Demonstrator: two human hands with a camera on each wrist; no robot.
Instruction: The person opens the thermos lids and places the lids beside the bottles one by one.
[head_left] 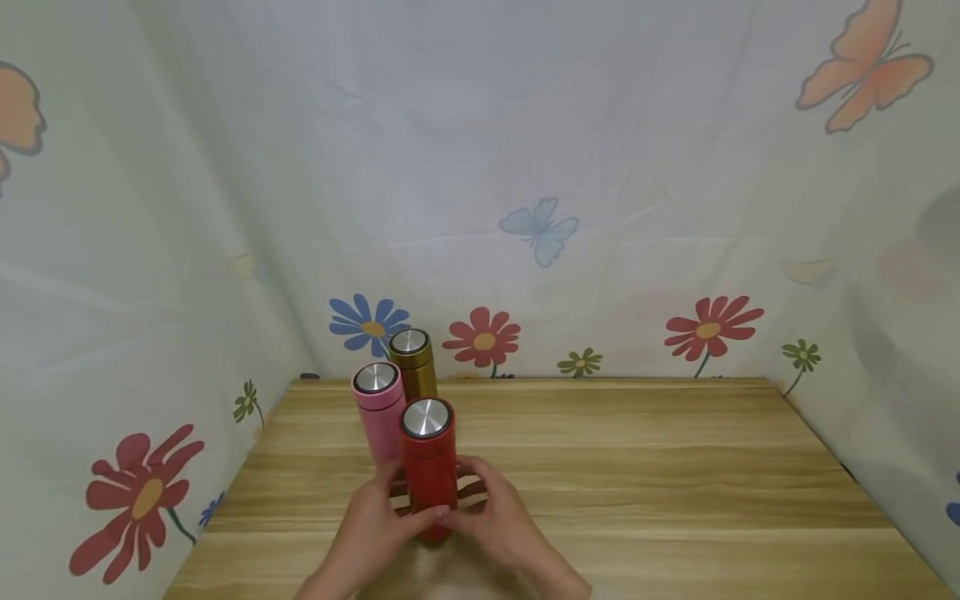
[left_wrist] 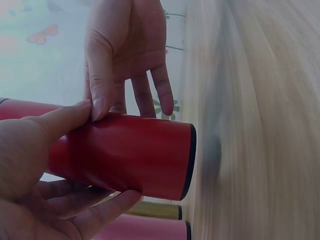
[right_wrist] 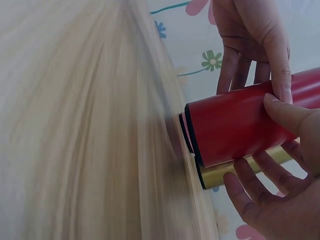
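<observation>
Both hands hold a red thermos flask (head_left: 429, 467) with a black-rimmed silver lid, upright near the front of the wooden table. My left hand (head_left: 371, 521) grips it from the left, thumb across the near side and fingers spread along the flank. From the other side my right hand (head_left: 502, 521) pinches it the same way, and the two thumbs meet at the front. The flask's black base shows close over the tabletop in the left wrist view. Behind it to the left stands a pink thermos flask (head_left: 380, 417), and farther back a gold one (head_left: 420, 372), partly hidden.
The wood-grain table (head_left: 637, 467) stretches right and back from the flasks. A pale curtain (head_left: 637, 167) printed with flowers and butterflies hangs behind the table and along both sides.
</observation>
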